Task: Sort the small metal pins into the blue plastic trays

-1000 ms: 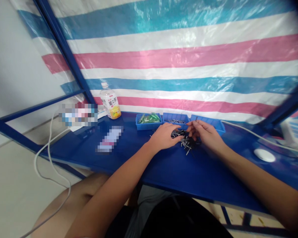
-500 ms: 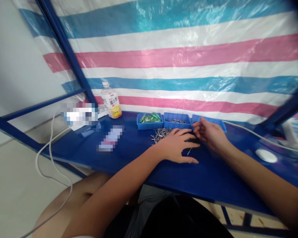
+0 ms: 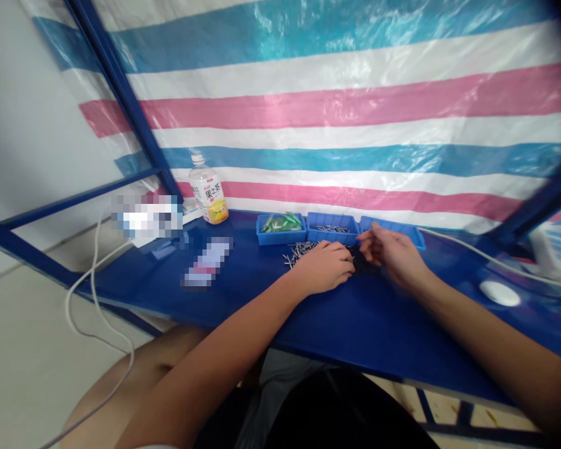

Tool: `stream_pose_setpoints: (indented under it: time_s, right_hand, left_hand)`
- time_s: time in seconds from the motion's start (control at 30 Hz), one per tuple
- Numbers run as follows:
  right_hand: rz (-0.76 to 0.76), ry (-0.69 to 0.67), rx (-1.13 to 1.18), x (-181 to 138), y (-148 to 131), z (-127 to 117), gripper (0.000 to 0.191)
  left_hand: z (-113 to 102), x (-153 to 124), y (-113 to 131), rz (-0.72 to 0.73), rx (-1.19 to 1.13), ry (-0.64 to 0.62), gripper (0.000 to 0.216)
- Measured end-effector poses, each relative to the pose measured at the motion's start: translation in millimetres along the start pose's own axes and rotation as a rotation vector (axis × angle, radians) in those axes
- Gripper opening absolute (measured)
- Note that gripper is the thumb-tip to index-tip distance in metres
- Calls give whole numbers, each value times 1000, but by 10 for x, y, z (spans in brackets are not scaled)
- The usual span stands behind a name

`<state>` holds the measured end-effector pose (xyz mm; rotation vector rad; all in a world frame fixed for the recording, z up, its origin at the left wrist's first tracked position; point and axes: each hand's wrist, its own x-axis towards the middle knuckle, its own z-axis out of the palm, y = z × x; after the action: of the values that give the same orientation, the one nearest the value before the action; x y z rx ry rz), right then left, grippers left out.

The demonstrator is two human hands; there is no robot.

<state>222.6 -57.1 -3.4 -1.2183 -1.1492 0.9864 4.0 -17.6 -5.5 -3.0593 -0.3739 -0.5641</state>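
Note:
My left hand [image 3: 325, 268] rests over a loose pile of thin silvery metal pins, like nails or rivets [image 3: 298, 254]. Its fingers are drawn together and curled, and whatever lies under them is hidden. Just to the right, my right hand [image 3: 395, 252] is held with its fingers bent in toward the thumb; what they hold, if anything, does not show. Between the hands lies a dark heap of small pieces [image 3: 365, 260], partly covered. Behind stand a blue bin of green pieces [image 3: 280, 238], a blue bin with metal pins [image 3: 333, 237] and a third blue bin [image 3: 418, 240], partly behind my right hand.
A drink bottle [image 3: 209, 190] stands at the back left, near a blurred phone-like object [image 3: 208, 262]. To the right are a white oval object [image 3: 500, 293] and a white cable [image 3: 467, 246]. Blue frame posts [image 3: 121, 106] and a striped sheet [image 3: 336, 112] bound the blue tabletop [image 3: 355, 330].
My left hand's spread fingers and thumb have closed together and drawn back slightly to the left over the pile. My right hand stays nearly in place, its fingers still bent.

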Motion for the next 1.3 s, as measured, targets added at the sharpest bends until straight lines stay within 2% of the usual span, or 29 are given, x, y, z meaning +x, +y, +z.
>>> stream_pose_setpoints:
  time_s: [0.13, 0.3, 0.43, 0.57, 0.67, 0.8, 0.9, 1.0, 1.2, 1.3]
  right_hand:
    - [-24, -11, -25, -5, -13, 8, 48]
    - [-36, -5, -49, -40, -46, 19, 47]
    - [-136, -48, -254, -98, -58, 40, 48]
    - [-248, -75, -482, -161, -50, 63, 47]
    - [-335, -79, -597, -191, -50, 83, 42]
    - [-394, -83, -596, -190, -47, 109, 38]
    - [-404, -103, -568, -178, -30, 116, 35]
    - [-421, -120, -565, -178, -20, 121, 29]
    - [-578, -173, -631, -211, -74, 155, 18]
    - [-623, -205, -662, -218, -101, 156, 15]
  left_hand:
    - [6, 7, -20, -24, -104, 52, 20]
    - [-57, 16, -49, -134, -436, 268, 16]
    - [-117, 5, -58, -332, -641, 418, 18]
    - [-117, -9, -91, -422, -678, 508, 19]
    - [-89, -12, -124, -441, -629, 505, 17]
    - [-48, 0, -134, -472, -698, 491, 15]
    - [-28, 12, -117, -508, -786, 485, 19]
    - [-25, 14, -97, -534, -764, 479, 23]
    - [-65, -4, -54, -559, -727, 457, 44]
    - [-88, -10, -37, -569, -759, 447, 47]
